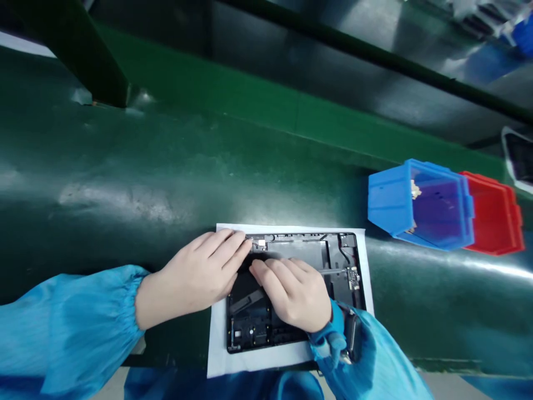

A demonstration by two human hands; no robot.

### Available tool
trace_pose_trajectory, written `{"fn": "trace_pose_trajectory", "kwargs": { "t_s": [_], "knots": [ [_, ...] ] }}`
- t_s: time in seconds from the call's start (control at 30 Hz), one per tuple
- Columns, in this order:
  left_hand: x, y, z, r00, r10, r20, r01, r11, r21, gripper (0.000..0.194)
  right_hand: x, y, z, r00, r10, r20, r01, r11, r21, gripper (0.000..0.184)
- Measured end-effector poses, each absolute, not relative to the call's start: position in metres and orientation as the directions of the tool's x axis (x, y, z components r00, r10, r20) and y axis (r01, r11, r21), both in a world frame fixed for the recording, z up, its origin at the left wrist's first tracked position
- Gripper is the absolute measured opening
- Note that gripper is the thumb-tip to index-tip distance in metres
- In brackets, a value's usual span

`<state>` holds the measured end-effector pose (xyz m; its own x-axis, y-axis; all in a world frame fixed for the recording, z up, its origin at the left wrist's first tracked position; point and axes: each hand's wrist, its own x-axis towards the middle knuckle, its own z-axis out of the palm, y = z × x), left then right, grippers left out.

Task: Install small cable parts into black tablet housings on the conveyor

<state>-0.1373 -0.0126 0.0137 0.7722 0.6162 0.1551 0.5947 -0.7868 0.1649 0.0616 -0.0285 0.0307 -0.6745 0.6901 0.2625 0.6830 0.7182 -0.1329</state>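
Note:
An opened black tablet chassis (333, 261) lies on a white sheet (219, 344) on the green work surface, its inner parts and cables showing. My left hand (195, 278) rests flat on the chassis's upper left corner, fingers together and stretched toward a small metal part (261, 243). My right hand (291, 291) lies over the middle of the chassis, fingers pressed down on a black piece near the left fingertips. Whether either hand pinches anything is hidden by the fingers. Both arms wear blue sleeves.
A blue bin (420, 203) and a red bin (495, 219) stand side by side to the right, tilted open toward me. The green conveyor surface (125, 166) runs across the view with a raised green rail (291, 105) behind it. Another device edge (518, 158) shows far right.

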Motion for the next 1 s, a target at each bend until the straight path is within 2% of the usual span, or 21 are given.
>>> {"fn": "trace_pose_trajectory", "kwargs": {
  "t_s": [0.27,0.43,0.53,0.63,0.7,0.8,0.9,1.0],
  "knots": [
    [-0.140,-0.004,0.013,0.790,0.594,0.154,0.561,-0.801,0.210,0.036,0.066,-0.026,0.025,-0.725,0.644,0.246,0.643,0.760,-0.095,0.013],
    [-0.140,0.002,0.016,0.810,0.568,0.146,0.541,-0.820,0.187,0.035,0.078,-0.025,0.034,-0.699,0.607,0.379,0.601,0.785,-0.148,0.011],
    [-0.142,0.005,0.016,0.825,0.542,0.157,0.514,-0.837,0.189,0.035,0.089,-0.031,0.050,-0.698,0.547,0.463,0.577,0.812,-0.090,0.007],
    [-0.146,0.004,0.015,0.828,0.534,0.170,0.505,-0.843,0.186,0.035,0.105,-0.045,0.065,-0.689,0.514,0.510,0.582,0.813,-0.033,0.013],
    [-0.146,0.005,0.015,0.818,0.545,0.187,0.503,-0.833,0.229,0.032,0.119,-0.056,0.071,-0.671,0.505,0.543,0.591,0.806,-0.019,0.014],
    [-0.134,0.018,0.019,0.720,0.664,0.200,0.549,-0.722,0.421,0.026,0.139,-0.066,0.073,-0.644,0.471,0.602,0.576,0.817,-0.023,0.010],
    [-0.105,0.039,0.026,0.632,0.772,0.066,0.616,-0.552,0.562,0.028,0.152,-0.064,0.071,-0.626,0.464,0.627,0.566,0.823,-0.044,0.010],
    [-0.072,0.049,0.032,0.701,0.702,-0.125,0.650,-0.557,0.517,0.029,0.163,-0.055,0.070,-0.653,0.400,0.643,0.530,0.848,0.011,0.009]
  ]
}}
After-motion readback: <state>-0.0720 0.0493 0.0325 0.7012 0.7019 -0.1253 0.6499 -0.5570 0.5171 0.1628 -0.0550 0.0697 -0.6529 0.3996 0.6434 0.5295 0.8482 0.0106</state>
